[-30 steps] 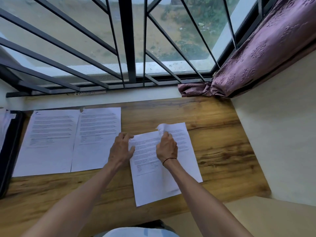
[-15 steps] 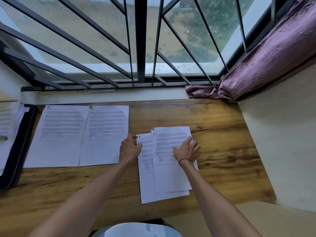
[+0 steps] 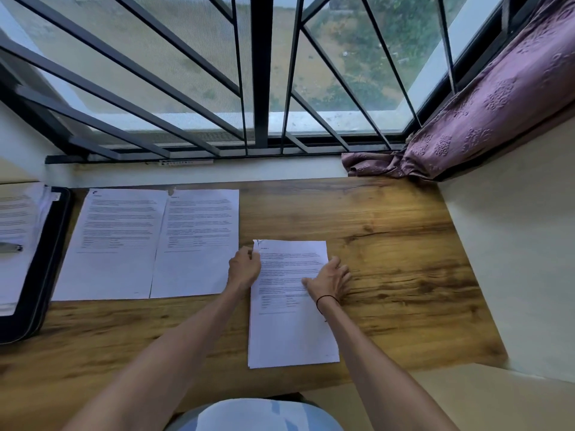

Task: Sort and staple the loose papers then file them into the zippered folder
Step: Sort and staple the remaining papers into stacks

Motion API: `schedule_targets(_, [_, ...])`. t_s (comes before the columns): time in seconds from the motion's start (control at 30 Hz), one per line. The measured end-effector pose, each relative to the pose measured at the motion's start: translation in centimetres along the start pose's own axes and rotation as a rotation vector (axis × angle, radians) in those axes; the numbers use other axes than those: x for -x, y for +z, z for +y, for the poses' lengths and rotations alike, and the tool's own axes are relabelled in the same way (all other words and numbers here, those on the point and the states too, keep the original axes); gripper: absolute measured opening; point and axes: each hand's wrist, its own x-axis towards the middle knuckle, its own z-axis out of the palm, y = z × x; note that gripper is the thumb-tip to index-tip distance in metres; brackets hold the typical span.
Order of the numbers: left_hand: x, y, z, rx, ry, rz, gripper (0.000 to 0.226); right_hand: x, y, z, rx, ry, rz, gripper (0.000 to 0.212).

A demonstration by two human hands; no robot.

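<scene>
At desk centre, left hand [image 3: 244, 269] is pinching the top-left corner of the paper stack [image 3: 292, 331]; right hand [image 3: 329, 280] is lying flat on its right edge, fingers spread, gripping nothing. Two sheets [image 3: 146, 241] are lying side by side left of it. One black zippered folder [image 3: 43, 269] is sitting at far left, papers on it. Bare wooden desk [image 3: 398, 250] is stretching right of the stack.

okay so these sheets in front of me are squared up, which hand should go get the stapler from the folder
Left, probably. The open black zippered folder lies at the table's far left edge, on the left hand's side, with a metallic tool, maybe the stapler, on its papers. The right hand already rests on the white printed stack and can steady it.
</scene>
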Motion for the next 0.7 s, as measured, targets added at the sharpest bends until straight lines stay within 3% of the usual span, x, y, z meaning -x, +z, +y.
schedule_targets(0.07, [-0.3,-0.1,-0.2,0.044,0.008,-0.045,0.044,-0.5,0.1,-0.3,-0.098,0.040,-0.013,0.070])
schedule_targets(0.2, [-0.5,-0.9,-0.9,0.099,0.043,-0.083,0.035,-2.0,0.9,-0.5,-0.284,0.023,-0.065,0.030])
schedule_targets(0.4, [-1.3,-4.5,-1.4,0.320,0.022,0.029,0.032,-1.3,0.6,-2.2,-0.642,-0.114,-0.136,0.016])
schedule_targets(0.57, [-2.3,-8.2,-2.7,0.382,0.062,-0.024,0.041,-0.2,2.0,-5.7,-0.729,-0.215,-0.194,0.004])
schedule_targets(0.7, [-2.7,-11.4,-3.8,0.404,0.026,0.055,0.045,1.1,3.0,-9.7,-0.736,-0.277,-0.216,0.012])
